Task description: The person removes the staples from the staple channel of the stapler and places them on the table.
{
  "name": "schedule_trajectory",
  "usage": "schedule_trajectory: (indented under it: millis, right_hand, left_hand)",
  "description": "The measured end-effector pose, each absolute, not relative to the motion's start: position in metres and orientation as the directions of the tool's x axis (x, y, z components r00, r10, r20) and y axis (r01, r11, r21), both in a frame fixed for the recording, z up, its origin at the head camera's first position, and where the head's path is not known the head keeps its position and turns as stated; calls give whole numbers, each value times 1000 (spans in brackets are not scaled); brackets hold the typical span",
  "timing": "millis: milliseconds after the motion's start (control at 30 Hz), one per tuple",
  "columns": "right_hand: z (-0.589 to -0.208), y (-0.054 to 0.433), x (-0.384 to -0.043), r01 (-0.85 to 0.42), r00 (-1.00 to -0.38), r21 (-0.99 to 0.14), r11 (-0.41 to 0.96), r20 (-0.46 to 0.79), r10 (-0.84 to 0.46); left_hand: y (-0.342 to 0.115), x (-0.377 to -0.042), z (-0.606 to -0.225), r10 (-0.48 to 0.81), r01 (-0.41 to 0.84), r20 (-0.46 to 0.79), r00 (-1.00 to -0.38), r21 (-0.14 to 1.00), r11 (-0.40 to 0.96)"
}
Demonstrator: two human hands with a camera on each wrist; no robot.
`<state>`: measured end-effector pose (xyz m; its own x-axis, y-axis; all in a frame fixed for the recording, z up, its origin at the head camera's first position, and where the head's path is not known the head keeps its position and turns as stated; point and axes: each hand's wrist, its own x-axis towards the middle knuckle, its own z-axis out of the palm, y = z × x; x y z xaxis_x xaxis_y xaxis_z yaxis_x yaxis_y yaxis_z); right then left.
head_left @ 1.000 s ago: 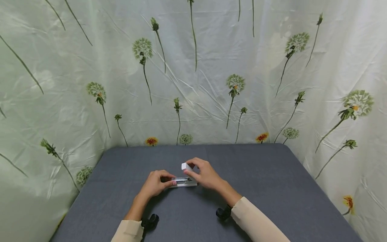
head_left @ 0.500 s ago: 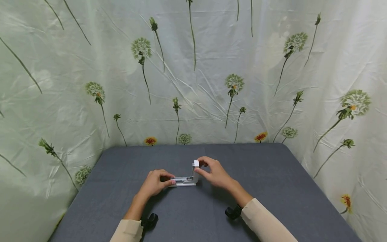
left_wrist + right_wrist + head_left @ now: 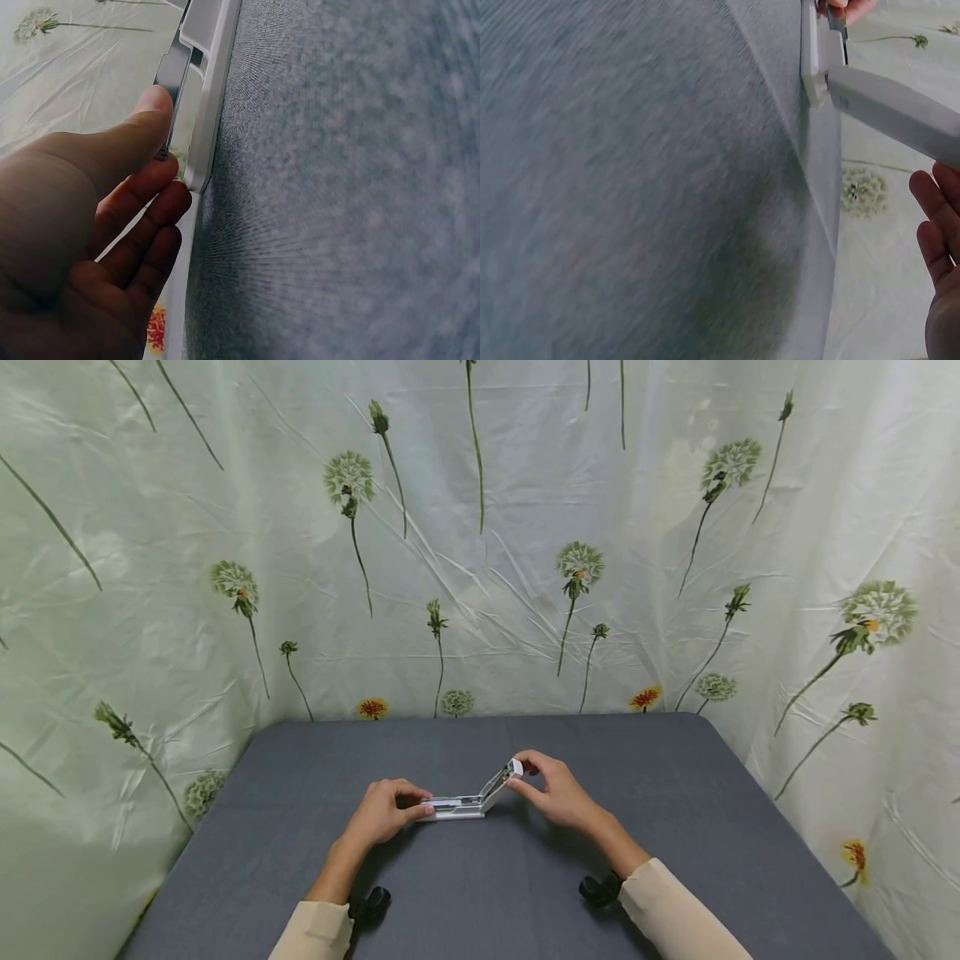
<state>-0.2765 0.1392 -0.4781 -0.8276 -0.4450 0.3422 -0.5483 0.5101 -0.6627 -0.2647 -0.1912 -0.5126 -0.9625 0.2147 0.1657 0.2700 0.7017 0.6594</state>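
**Soft greys, whites and a floral print**

The stapler (image 3: 456, 816) is white to pale grey, with a darker metallic strip (image 3: 172, 73). The tablecloth (image 3: 480, 893) is plain slate grey-blue, finely flecked up close. The far curtain (image 3: 510, 627) is whitish, tinged pale green at left, and printed with pale-headed, green-stemmed dandelions (image 3: 580, 562) and small orange-red blooms (image 3: 372, 708). The near sleeves (image 3: 690, 910) are plain beige, the wrist mounts (image 3: 598, 891) black.

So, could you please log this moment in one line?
left hand: pinches magazine | right hand: holds tipped-back top | stapler: open, base on table
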Motion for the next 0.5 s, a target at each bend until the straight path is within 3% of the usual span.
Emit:
schedule_trajectory:
  millis: [500]
  right_hand:
    - [-498,174,-274,-528,-840,-602,599,265,-474]
  left_hand:
    - [-188,-264,-515,215,285,187,-959,635,718]
